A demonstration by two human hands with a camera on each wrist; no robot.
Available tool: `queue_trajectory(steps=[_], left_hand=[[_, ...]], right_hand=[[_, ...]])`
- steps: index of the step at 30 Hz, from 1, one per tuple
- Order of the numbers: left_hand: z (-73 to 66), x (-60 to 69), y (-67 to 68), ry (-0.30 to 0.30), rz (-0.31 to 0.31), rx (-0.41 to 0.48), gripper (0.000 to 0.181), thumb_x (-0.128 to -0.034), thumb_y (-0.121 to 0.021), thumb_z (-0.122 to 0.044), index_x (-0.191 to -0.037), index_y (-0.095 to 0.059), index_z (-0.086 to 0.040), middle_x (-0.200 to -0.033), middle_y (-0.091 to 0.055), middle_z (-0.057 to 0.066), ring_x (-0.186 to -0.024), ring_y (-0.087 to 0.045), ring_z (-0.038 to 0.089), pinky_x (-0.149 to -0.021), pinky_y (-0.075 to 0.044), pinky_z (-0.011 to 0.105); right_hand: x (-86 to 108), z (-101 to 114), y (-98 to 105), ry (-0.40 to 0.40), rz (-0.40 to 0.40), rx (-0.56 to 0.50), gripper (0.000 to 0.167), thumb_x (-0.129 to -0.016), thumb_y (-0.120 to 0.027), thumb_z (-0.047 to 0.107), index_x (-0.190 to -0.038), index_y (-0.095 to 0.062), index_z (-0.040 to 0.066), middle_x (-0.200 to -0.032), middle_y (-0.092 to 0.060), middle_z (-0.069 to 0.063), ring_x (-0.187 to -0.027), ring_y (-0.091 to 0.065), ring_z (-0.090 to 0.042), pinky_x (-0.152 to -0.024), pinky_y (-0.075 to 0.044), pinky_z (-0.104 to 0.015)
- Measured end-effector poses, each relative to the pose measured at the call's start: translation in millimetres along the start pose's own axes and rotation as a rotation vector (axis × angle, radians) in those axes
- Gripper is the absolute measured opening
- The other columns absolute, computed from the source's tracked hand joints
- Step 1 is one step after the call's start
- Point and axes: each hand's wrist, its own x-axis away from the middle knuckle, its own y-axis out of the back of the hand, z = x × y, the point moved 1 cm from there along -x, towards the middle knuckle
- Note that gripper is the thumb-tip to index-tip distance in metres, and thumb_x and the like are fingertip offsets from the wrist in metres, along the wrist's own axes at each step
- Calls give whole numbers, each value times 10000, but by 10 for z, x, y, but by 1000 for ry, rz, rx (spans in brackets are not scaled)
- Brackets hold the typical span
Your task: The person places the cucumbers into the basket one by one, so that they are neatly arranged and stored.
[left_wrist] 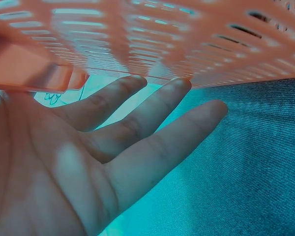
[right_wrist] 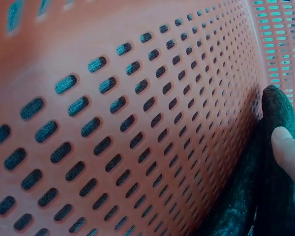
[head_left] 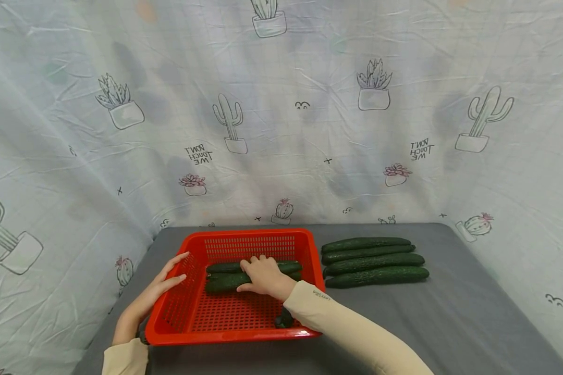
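A red plastic basket [head_left: 234,337] with slotted walls stands on the grey table. In it, dark green cucumbers [head_left: 224,284] lie side by side near the back wall. My right hand [head_left: 264,277] reaches over the basket's right side and grips the nearer cucumber [right_wrist: 278,103] from above, thumb on its near side. Another cucumber [right_wrist: 233,209] lies against it in the right wrist view. At the basket's left rim, my left hand [head_left: 155,291] reaches over the edge with two digits. Its other fingers [left_wrist: 155,142] extend nearly straight along the outer wall.
Several cucumbers [head_left: 375,275] lie in a row on the grey tabletop [head_left: 450,323], right of the basket. A pale curtain [head_left: 309,130] printed with cactus drawings hangs behind the table and along both sides. A small dark object [head_left: 283,319] shows under my right wrist.
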Motion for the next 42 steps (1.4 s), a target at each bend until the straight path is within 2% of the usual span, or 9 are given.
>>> queue_trajectory(steps=[6, 8, 13, 17, 22, 27, 29, 34, 42], left_hand=[[4, -1, 9, -7, 8, -3, 587, -982, -409, -307, -1487, -114, -255, -1537, 50, 113, -1361, -50, 380, -955, -297, 615], [10, -3, 10, -2, 7, 6, 581, -982, -408, -306, -1484, -119, -265, -1535, 40, 106, -1355, -89, 381, -953, -326, 589], [8, -3, 3, 29, 0, 55, 571, -977, -424, -307, -1473, -141, -284, -1527, -10, 80, -1295, -253, 359, -885, -434, 405], [-7, -6, -4, 23, 4, 66, 579, -978, -424, -298, -1477, -133, -266, -1524, -22, 99, -1275, -295, 381, -856, -453, 368], [-21, 0, -7, 11, 2, 50, 579, -976, -429, -294, -1477, -140, -257, -1530, -4, 100, -1309, -239, 383, -880, -433, 411], [-10, 10, -8, 0, -7, 9, 576, -977, -425, -302, -1479, -144, -258, -1537, 18, 96, -1355, -105, 370, -954, -328, 579], [-3, 13, -5, 1, -2, 16, 578, -980, -417, -303, -1481, -134, -253, -1535, 18, 101, -1351, -107, 378, -955, -326, 588], [4, 20, -3, 16, 6, 60, 580, -980, -415, -310, -1478, -124, -259, -1529, 3, 95, -1317, -207, 382, -919, -413, 473], [-3, 10, -16, -5, -12, 3, 571, -979, -418, -308, -1479, -147, -257, -1541, 28, 105, -1366, -45, 391, -963, -267, 648]], right_hand=[[9, 18, -4, 26, -26, 65, 501, -728, -604, 669, -977, -504, 246, -910, -539, 24, -772, -493, -162, -509, -375, -258], [10, 22, -9, 38, -30, 88, 517, -715, -610, 679, -981, -501, 249, -935, -535, 20, -792, -489, -161, -519, -381, -254], [15, 16, -18, 56, -35, 118, 574, -671, -627, 708, -988, -472, 256, -980, -499, 21, -831, -451, -152, -589, -365, -254], [16, 6, -3, 60, -40, 129, 599, -641, -632, 730, -984, -458, 269, -1001, -468, 25, -873, -435, -151, -665, -368, -272], [14, 0, 21, 55, -30, 139, 608, -634, -628, 739, -992, -466, 275, -1032, -458, 17, -903, -425, -164, -722, -358, -294], [23, 5, 39, 47, -8, 106, 589, -635, -651, 716, -975, -461, 273, -1022, -453, 14, -896, -420, -164, -722, -338, -297], [28, 7, 46, 44, 2, 93, 584, -637, -657, 706, -978, -464, 273, -1021, -454, 13, -896, -422, -165, -729, -340, -301], [29, -2, 67, 45, 10, 69, 568, -649, -669, 682, -1001, -485, 276, -1029, -462, 16, -913, -430, -169, -756, -362, -320], [49, -62, 184, 48, -23, 2, 494, -692, -673, 632, -1002, -521, 278, -1039, -481, 22, -903, -436, -168, -714, -339, -312]])
